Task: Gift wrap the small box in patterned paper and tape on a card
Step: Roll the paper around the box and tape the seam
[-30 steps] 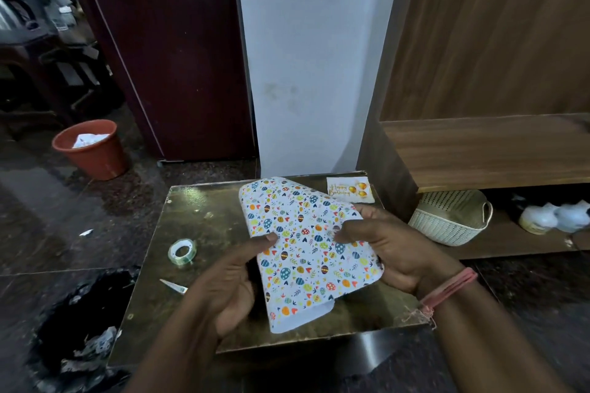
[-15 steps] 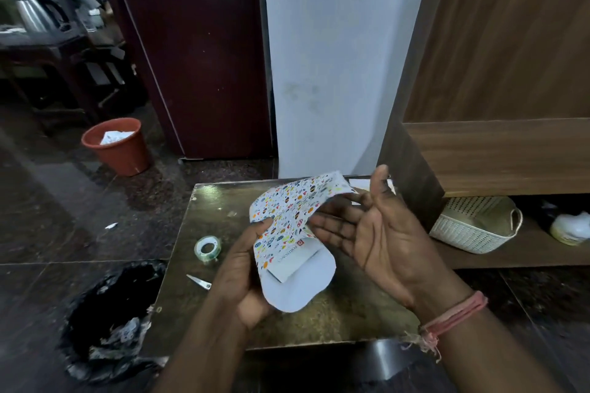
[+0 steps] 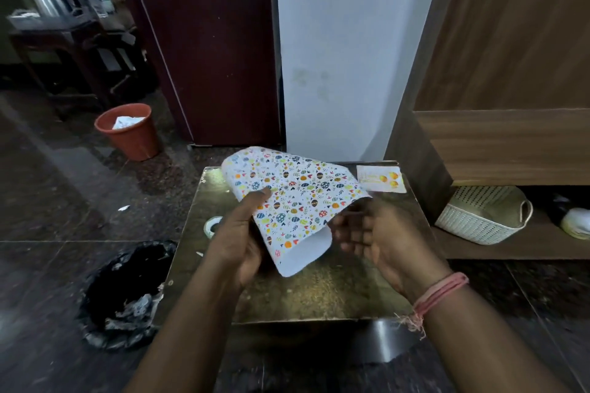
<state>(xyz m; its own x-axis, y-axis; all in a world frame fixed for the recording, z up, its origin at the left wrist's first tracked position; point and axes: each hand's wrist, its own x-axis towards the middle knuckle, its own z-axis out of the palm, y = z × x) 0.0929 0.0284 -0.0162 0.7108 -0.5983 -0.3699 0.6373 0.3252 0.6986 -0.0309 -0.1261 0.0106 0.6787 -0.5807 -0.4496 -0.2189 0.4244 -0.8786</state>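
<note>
The patterned paper (image 3: 297,198), white with small coloured eggs and hearts, drapes over something held above the low gold table (image 3: 319,293); the small box is hidden under it. My left hand (image 3: 239,236) grips the paper's left side, thumb on top. My right hand (image 3: 380,236) is under the paper's right edge, palm turned inward, fingers loosely bent; I cannot tell whether it holds anything. A white flap of the paper's underside (image 3: 306,252) hangs below. The card (image 3: 381,179), white with yellow shapes, lies at the table's far right corner.
A tape roll (image 3: 212,225) peeks out left of my left wrist. A black-lined bin (image 3: 124,290) stands on the floor at the left, an orange bucket (image 3: 129,131) farther back. A white woven basket (image 3: 485,214) sits on the low shelf at the right.
The paper, curled up and showing its white underside half a second ago, now lies spread over the top. My right hand dropped from an open raised palm to under the paper's right edge.
</note>
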